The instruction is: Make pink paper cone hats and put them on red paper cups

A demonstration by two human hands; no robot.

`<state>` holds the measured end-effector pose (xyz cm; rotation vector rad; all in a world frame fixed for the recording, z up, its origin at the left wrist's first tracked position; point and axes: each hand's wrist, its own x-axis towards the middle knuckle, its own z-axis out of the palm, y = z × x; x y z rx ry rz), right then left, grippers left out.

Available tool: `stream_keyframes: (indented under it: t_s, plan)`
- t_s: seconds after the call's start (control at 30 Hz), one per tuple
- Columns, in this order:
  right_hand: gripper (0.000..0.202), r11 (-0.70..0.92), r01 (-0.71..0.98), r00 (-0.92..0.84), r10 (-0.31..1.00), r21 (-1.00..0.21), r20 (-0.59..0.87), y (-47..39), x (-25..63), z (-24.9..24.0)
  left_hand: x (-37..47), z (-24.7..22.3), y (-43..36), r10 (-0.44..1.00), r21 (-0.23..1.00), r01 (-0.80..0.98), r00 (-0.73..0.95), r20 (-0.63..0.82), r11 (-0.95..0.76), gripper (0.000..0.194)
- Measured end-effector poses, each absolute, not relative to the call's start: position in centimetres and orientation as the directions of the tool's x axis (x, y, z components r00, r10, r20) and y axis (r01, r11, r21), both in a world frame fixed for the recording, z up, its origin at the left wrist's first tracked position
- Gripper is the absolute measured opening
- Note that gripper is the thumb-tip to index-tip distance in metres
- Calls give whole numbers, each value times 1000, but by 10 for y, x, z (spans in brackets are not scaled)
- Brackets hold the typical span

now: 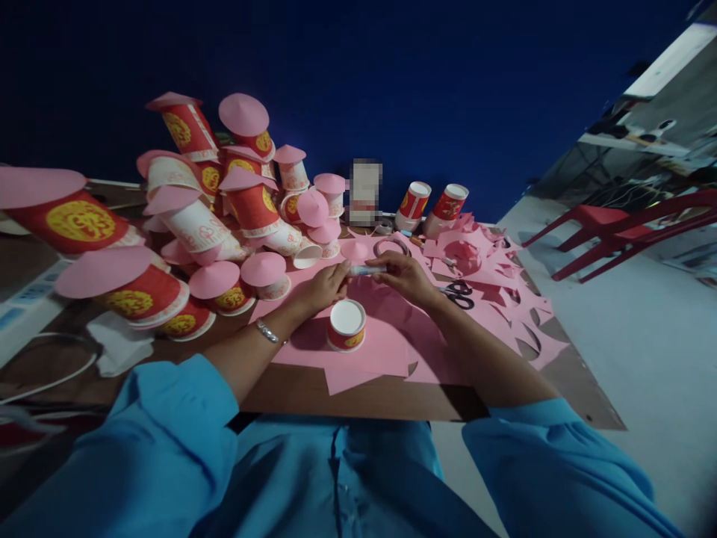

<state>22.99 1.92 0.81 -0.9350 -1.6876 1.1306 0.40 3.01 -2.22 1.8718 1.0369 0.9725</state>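
Observation:
Between my two hands lies a small pale blue-and-white tube [365, 270], held level above the pink paper [381, 344]. My left hand [331, 285] is closed at the tube's left end. The fingers of my right hand [404, 275] pinch its right end. Just below my hands, a red paper cup [348, 326] stands with its white round face up on the pink sheets. A small pink cone [355, 249] rests on the paper just beyond my hands.
Several cups with pink cone tops [252, 205] crowd the left side. Two cups [415, 203] stand at the back. Black scissors [459, 294], a tape ring [392, 245] and pink scraps [476, 250] lie to the right. A red chair [599, 224] stands beyond the table.

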Motion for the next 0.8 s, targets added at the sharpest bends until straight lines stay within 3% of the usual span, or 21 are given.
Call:
stream_keyframes:
  t_s: [0.13,0.23,0.4,0.57,0.8]
  plan:
    - [48,178,177,-369,924,-968,102,15,227,11,6,-17,25,910,977,142,405,90,-160,46]
    - [43,193,210,-346,931,-958,112,14,227,13,6,-13,23,898,993,66,435,57,-95,43]
    - [52,130,110,-372,925,-985,81,15,229,12,3,-10,20,896,990,100,442,48,-103,43]
    - [51,115,158,-374,926,-981,49,14,227,10,1,-10,19,881,924,261,452,139,-280,38]
    - [46,320,135,-345,902,-938,259,17,226,5,4,-17,25,901,926,242,394,180,-291,45]
